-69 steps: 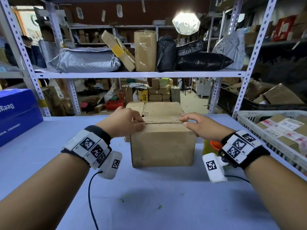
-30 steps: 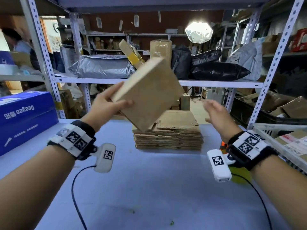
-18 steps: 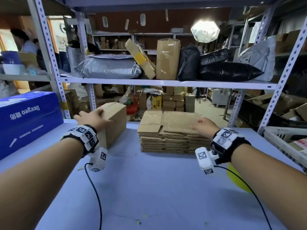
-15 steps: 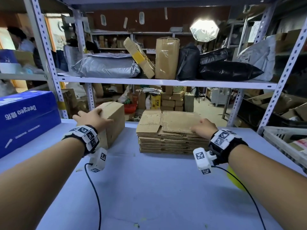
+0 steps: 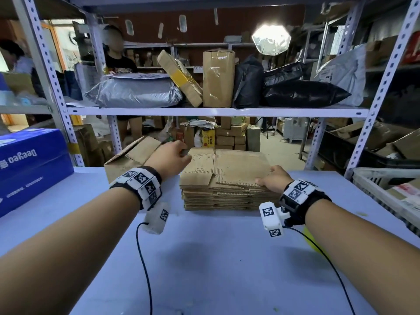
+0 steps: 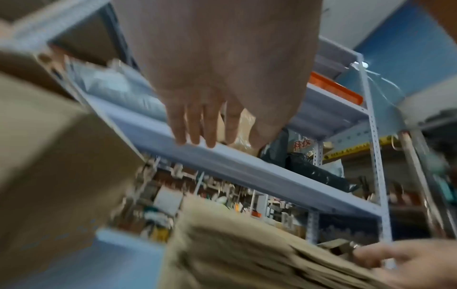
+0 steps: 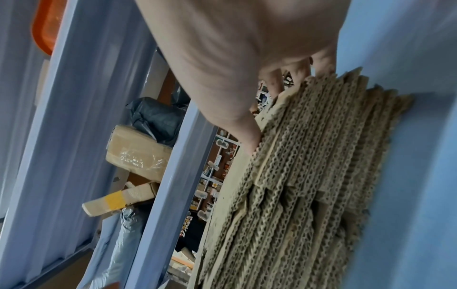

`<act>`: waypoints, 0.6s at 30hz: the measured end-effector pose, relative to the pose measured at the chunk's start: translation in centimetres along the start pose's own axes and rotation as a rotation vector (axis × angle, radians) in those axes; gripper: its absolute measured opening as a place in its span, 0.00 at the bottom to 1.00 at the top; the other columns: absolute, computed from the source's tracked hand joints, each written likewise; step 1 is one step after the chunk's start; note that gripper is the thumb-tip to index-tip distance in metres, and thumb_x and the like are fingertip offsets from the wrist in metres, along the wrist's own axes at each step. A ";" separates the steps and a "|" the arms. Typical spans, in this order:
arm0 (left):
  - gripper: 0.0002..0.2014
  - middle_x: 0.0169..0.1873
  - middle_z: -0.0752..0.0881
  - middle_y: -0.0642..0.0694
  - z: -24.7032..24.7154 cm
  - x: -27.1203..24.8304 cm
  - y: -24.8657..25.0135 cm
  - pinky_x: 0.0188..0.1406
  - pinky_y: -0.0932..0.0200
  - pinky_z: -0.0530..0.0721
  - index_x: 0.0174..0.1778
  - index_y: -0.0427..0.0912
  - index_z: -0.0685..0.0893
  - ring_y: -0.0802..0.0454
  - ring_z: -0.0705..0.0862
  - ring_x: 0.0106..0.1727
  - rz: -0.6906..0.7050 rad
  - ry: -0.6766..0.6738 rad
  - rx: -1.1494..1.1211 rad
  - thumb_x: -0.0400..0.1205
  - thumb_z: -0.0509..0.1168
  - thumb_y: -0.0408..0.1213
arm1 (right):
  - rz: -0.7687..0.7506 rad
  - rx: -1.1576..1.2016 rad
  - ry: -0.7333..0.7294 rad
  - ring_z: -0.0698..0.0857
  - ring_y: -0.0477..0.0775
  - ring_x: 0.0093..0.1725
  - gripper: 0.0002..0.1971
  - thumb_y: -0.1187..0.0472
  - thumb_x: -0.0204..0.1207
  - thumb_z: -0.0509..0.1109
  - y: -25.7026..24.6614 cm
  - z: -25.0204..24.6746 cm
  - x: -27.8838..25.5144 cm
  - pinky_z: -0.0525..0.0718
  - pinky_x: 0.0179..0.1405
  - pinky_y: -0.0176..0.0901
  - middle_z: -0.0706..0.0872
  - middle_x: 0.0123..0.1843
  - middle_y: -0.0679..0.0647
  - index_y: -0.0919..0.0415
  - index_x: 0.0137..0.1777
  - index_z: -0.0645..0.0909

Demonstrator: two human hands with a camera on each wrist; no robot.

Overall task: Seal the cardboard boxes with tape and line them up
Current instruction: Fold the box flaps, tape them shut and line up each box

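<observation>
While the blue "Deeyeo" carton (image 5: 29,164) sits aside, right grip (image 5: 273,179) pinches flattened cardboard (image 5: 229,169); left grip (image 5: 169,159) open.

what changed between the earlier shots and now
The left hand let go of the assembled box, now standing at the table's left, and reached over to the flat cardboard stack. The right hand moved onto the stack's right corner, fingers on the top sheet. The stack stayed put.
</observation>
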State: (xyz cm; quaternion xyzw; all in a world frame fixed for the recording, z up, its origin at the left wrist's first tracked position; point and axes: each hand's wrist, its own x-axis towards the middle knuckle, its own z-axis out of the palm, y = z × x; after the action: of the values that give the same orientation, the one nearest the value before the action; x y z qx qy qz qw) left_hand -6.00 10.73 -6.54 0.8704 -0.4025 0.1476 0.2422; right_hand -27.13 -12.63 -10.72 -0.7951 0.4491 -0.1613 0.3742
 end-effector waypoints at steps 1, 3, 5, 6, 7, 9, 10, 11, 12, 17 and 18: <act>0.25 0.61 0.86 0.42 0.9 0.1 0.7 0.51 0.54 0.81 0.70 0.42 0.79 0.42 0.85 0.60 -0.075 -0.099 -0.086 0.83 0.66 0.55 | 0.028 0.026 -0.007 0.74 0.63 0.77 0.43 0.54 0.75 0.79 0.0 -0.1 -0.1 0.74 0.63 0.45 0.73 0.79 0.60 0.63 0.83 0.59; 0.31 0.64 0.84 0.40 2.7 0.0 1.4 0.52 0.52 0.83 0.78 0.39 0.71 0.41 0.85 0.60 -0.301 -0.300 -0.215 0.85 0.65 0.57 | 0.088 0.067 -0.064 0.76 0.65 0.76 0.43 0.52 0.76 0.78 0.4 -0.1 -0.1 0.76 0.71 0.48 0.74 0.79 0.62 0.65 0.84 0.59; 0.29 0.56 0.85 0.41 4.3 -0.5 1.4 0.42 0.51 0.87 0.76 0.38 0.72 0.43 0.87 0.50 -0.445 -0.476 -0.376 0.86 0.63 0.56 | 0.100 0.137 -0.158 0.84 0.65 0.67 0.34 0.50 0.77 0.77 1.1 0.0 0.1 0.81 0.70 0.57 0.84 0.70 0.63 0.66 0.77 0.72; 0.27 0.54 0.86 0.41 4.9 -0.8 1.4 0.38 0.49 0.89 0.74 0.39 0.73 0.42 0.87 0.47 -0.475 -0.523 -0.448 0.86 0.64 0.55 | 0.092 0.182 -0.188 0.87 0.65 0.62 0.29 0.50 0.77 0.77 1.4 0.0 0.2 0.84 0.68 0.60 0.87 0.65 0.63 0.66 0.72 0.77; 0.26 0.56 0.86 0.39 5.3 -0.9 1.2 0.37 0.48 0.90 0.73 0.39 0.73 0.41 0.88 0.48 -0.488 -0.533 -0.486 0.86 0.65 0.53 | 0.079 0.217 -0.200 0.88 0.66 0.59 0.25 0.52 0.77 0.77 1.6 0.0 0.3 0.85 0.66 0.62 0.89 0.62 0.62 0.65 0.69 0.79; 0.25 0.59 0.86 0.38 5.6 -1.3 1.1 0.36 0.50 0.89 0.73 0.40 0.72 0.42 0.88 0.49 -0.489 -0.500 -0.526 0.86 0.67 0.51 | 0.054 0.235 -0.202 0.89 0.65 0.58 0.21 0.54 0.77 0.77 1.7 0.0 0.3 0.85 0.65 0.63 0.89 0.59 0.61 0.64 0.64 0.79; 0.24 0.59 0.86 0.39 5.6 -1.5 1.1 0.34 0.49 0.89 0.73 0.42 0.72 0.42 0.88 0.47 -0.497 -0.488 -0.557 0.86 0.67 0.50 | 0.044 0.230 -0.200 0.89 0.65 0.57 0.19 0.54 0.77 0.77 1.7 -0.1 0.3 0.85 0.65 0.62 0.89 0.58 0.61 0.63 0.62 0.79; 0.23 0.57 0.87 0.39 5.5 -1.7 1.1 0.35 0.47 0.90 0.72 0.43 0.72 0.42 0.88 0.46 -0.510 -0.486 -0.591 0.85 0.68 0.50 | 0.041 0.228 -0.200 0.89 0.64 0.56 0.17 0.55 0.77 0.77 1.7 -0.1 0.1 0.85 0.65 0.61 0.89 0.57 0.60 0.62 0.60 0.79; 0.23 0.56 0.87 0.40 5.3 -2.0 1.1 0.37 0.44 0.91 0.72 0.44 0.73 0.42 0.89 0.47 -0.524 -0.489 -0.615 0.85 0.69 0.49 | 0.043 0.226 -0.202 0.90 0.64 0.55 0.15 0.55 0.77 0.77 1.7 -0.2 -0.1 0.86 0.64 0.61 0.90 0.56 0.59 0.62 0.57 0.79; 0.23 0.60 0.86 0.34 4.1 -3.2 1.6 0.51 0.32 0.90 0.70 0.39 0.75 0.34 0.90 0.56 -0.557 -0.542 -0.595 0.85 0.70 0.48 | 0.059 0.183 -0.235 0.91 0.62 0.50 0.16 0.53 0.76 0.77 2.2 -0.7 -1.6 0.89 0.58 0.56 0.91 0.51 0.60 0.64 0.57 0.83; 0.23 0.61 0.86 0.33 3.9 -3.4 1.6 0.52 0.32 0.90 0.71 0.38 0.75 0.33 0.90 0.56 -0.557 -0.555 -0.605 0.85 0.70 0.47 | 0.060 0.170 -0.241 0.90 0.59 0.47 0.18 0.52 0.77 0.76 2.4 -0.9 -2.0 0.89 0.51 0.51 0.91 0.50 0.58 0.64 0.59 0.83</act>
State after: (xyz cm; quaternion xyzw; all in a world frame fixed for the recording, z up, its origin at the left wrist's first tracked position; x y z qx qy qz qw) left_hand -9.16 9.87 -10.87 0.8420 -0.2286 -0.2835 0.3979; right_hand -30.14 -12.12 -11.72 -0.7602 0.4094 -0.0909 0.4962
